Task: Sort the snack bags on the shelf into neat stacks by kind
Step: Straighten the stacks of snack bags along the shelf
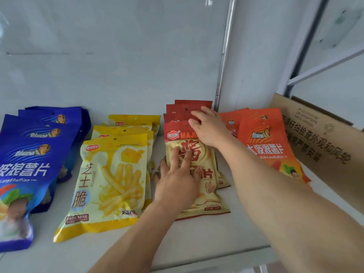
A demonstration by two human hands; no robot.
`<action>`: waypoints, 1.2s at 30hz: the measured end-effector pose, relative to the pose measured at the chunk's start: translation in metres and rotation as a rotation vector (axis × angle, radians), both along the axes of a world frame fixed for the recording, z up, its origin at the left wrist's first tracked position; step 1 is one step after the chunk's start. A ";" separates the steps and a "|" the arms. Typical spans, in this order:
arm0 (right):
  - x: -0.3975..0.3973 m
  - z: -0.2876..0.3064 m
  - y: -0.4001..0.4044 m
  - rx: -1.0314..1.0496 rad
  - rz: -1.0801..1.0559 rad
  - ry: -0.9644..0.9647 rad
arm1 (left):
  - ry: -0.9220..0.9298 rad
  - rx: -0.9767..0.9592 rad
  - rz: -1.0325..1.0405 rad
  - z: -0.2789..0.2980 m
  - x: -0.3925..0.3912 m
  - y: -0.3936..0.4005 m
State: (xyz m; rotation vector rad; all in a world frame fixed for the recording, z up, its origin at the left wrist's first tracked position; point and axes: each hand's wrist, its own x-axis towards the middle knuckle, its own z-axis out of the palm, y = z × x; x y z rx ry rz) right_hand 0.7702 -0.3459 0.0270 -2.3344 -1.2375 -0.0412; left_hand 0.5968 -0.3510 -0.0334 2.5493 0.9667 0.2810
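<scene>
A white shelf [206,243] was backed by a pale panel [118,56]; a grey upright [226,46] and a cardboard box [319,138] were noted at right.

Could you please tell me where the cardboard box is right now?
In the head view, the cardboard box stands at the far right of the shelf, leaning just behind and beside the orange bags.
</scene>
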 end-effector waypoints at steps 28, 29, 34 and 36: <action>0.111 -0.048 -0.209 0.522 -0.097 0.596 | -0.527 -0.444 0.203 -0.009 0.148 -0.126; 0.113 -0.051 -0.207 0.517 -0.087 0.616 | -0.518 -0.448 0.198 -0.009 0.149 -0.127; 0.128 -0.056 -0.199 0.486 -0.082 0.660 | -0.602 -0.495 0.196 -0.011 0.154 -0.118; 0.129 -0.054 -0.197 0.449 -0.078 0.677 | -0.626 -0.539 0.204 -0.009 0.153 -0.111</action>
